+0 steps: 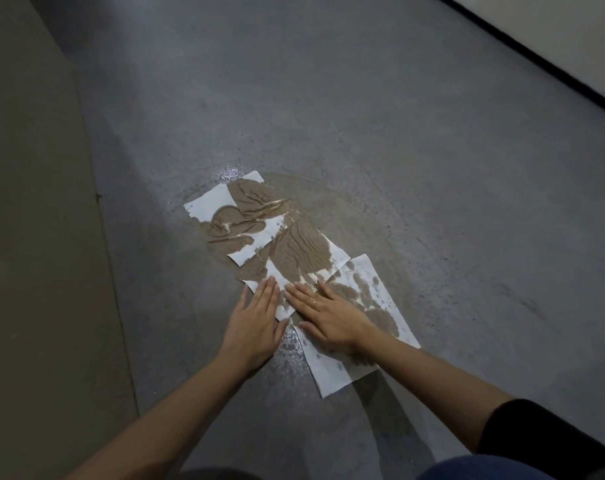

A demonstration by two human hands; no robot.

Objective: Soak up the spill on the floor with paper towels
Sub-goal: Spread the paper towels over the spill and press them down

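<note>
Both hands pressed flat on paper towels laid over a brown spill on a grey floor.

Three paper towels (296, 252) lie in an overlapping diagonal row across the spill (332, 206), each blotched brown where soaked; wet floor (432, 150) shows beyond their far edge. The left hand (256, 320) rests palm down, fingers extended together, on the middle sheet's near corner; the right hand (330, 318), ringed, lies flat with fingers spread on the nearest sheet. Neither grips anything.
</note>
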